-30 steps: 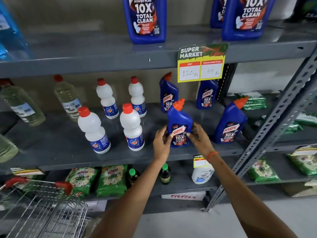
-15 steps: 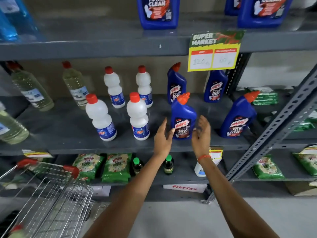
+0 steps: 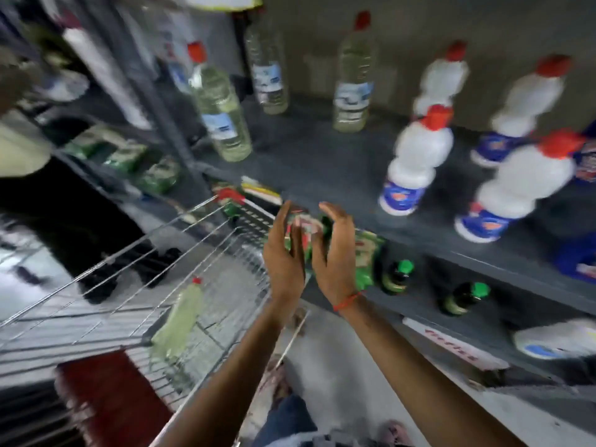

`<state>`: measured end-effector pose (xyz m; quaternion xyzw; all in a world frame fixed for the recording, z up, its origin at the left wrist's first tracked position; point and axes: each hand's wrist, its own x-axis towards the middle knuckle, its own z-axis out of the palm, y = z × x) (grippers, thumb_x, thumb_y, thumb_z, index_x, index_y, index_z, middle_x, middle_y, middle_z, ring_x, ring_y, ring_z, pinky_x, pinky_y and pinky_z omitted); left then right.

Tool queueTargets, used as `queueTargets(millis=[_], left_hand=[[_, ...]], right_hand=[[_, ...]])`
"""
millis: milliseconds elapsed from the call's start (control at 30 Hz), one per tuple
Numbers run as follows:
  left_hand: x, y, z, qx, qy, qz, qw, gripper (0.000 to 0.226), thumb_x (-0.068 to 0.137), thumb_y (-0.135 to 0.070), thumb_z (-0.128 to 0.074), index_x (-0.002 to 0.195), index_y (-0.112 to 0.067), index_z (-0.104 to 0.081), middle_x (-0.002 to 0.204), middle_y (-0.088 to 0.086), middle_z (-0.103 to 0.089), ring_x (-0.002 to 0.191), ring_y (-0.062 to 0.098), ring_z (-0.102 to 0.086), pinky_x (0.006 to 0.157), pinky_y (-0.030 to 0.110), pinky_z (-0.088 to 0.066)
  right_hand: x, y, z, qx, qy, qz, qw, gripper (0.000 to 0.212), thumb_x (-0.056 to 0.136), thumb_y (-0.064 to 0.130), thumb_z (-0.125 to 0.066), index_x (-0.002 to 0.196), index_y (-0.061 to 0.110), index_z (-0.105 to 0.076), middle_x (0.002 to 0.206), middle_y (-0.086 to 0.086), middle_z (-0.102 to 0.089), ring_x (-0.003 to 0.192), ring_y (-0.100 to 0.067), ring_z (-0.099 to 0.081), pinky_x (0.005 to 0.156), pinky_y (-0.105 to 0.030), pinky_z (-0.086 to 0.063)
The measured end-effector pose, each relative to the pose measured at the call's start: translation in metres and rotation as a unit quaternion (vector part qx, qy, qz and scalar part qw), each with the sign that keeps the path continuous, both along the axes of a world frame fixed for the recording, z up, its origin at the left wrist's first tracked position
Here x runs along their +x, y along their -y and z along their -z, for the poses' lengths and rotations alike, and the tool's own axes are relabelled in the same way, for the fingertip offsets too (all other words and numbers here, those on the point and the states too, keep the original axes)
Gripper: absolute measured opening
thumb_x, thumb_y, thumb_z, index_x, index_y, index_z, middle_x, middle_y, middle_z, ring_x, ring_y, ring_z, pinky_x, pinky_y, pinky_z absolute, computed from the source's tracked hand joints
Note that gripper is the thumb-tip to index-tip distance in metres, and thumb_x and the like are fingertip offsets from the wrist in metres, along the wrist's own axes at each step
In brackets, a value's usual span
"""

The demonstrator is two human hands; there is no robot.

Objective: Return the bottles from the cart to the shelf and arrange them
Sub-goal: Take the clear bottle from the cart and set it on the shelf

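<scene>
Withdrawn from the blue toilet-cleaner bottle gripped a second ago, both hands are now carried leftward and downward, and the view has been swung to the wire cart; heavy blur is present throughout. Left hand [image 3: 283,253] and right hand [image 3: 335,256]: held side by side, palms facing, fingers spread and empty, apparently shaped in readiness for the next pick; nothing is grasped, the green packets [image 3: 364,253] on the lower shelf being seen only behind them. Clear plastic bottle of pale yellow liquid with a red cap [image 3: 179,317]: lying tilted inside the silver wire shopping cart [image 3: 96,285], left of and below the hands, judged to be the next item for return. Grey metal shelf [image 3: 316,162]: three matching pale yellow bottles are stood toward its left, one at front [image 3: 222,114] and two behind [image 3: 269,69] [image 3: 353,82], so a place beside them is judged intended for the cart bottle. White waisted bottles with red caps and blue labels [image 3: 416,159]: stood upright in two rows to the right, grouped by kind. Small dark bottles with green caps [image 3: 398,277]: kept on the lower shelf beside the packets
</scene>
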<state>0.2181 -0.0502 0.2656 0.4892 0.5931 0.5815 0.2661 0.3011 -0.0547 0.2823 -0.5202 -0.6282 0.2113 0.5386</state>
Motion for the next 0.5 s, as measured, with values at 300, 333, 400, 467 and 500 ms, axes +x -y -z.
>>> queueTargets(millis=[300,333,400,467,500], left_hand=[[-0.239,0.013,0.142,-0.291,0.035,-0.172,0.940,0.038,0.092,-0.019,-0.055,0.127,-0.005,-0.049,0.127,0.014,-0.061,0.115,0.025,-0.059,0.099,0.035,-0.043],[-0.257,0.019,0.158,-0.323,0.028,-0.182,0.928,0.041,0.091,-0.020,-0.057,0.128,-0.003,-0.048,0.128,0.017,-0.060,0.117,0.028,-0.059,0.099,0.036,-0.043],[-0.287,0.032,0.191,-0.382,0.000,-0.181,0.906,0.048,0.089,-0.021,-0.060,0.131,-0.001,-0.046,0.129,0.020,-0.059,0.119,0.034,-0.057,0.098,0.041,-0.044],[-0.309,0.045,0.218,-0.442,-0.030,-0.173,0.880,0.057,0.082,-0.021,-0.069,0.131,-0.003,-0.044,0.129,0.020,-0.059,0.117,0.036,-0.057,0.093,0.042,-0.046],[-0.319,0.051,0.232,-0.466,-0.044,-0.169,0.868,0.063,0.076,-0.020,-0.075,0.130,-0.005,-0.045,0.126,0.019,-0.061,0.114,0.036,-0.058,0.089,0.042,-0.047]], right_hand=[[-0.232,-0.031,0.140,-0.353,0.107,-0.201,0.908,0.049,0.088,0.022,-0.053,0.129,-0.003,-0.046,0.132,-0.025,-0.051,0.125,-0.038,-0.047,0.106,-0.039,-0.033],[-0.247,-0.030,0.157,-0.377,0.126,-0.217,0.892,0.046,0.088,0.016,-0.055,0.129,-0.003,-0.046,0.133,-0.026,-0.051,0.126,-0.038,-0.046,0.106,-0.039,-0.032],[-0.273,-0.028,0.188,-0.418,0.157,-0.241,0.862,0.043,0.087,0.014,-0.057,0.126,-0.002,-0.049,0.130,-0.024,-0.053,0.123,-0.036,-0.047,0.104,-0.040,-0.036],[-0.291,-0.025,0.218,-0.464,0.184,-0.257,0.828,0.040,0.087,0.018,-0.057,0.124,0.003,-0.050,0.128,-0.021,-0.054,0.121,-0.034,-0.050,0.099,-0.039,-0.041],[-0.298,-0.023,0.233,-0.482,0.189,-0.261,0.815,0.040,0.087,0.019,-0.057,0.123,0.004,-0.050,0.128,-0.020,-0.055,0.120,-0.034,-0.051,0.098,-0.039,-0.044]])
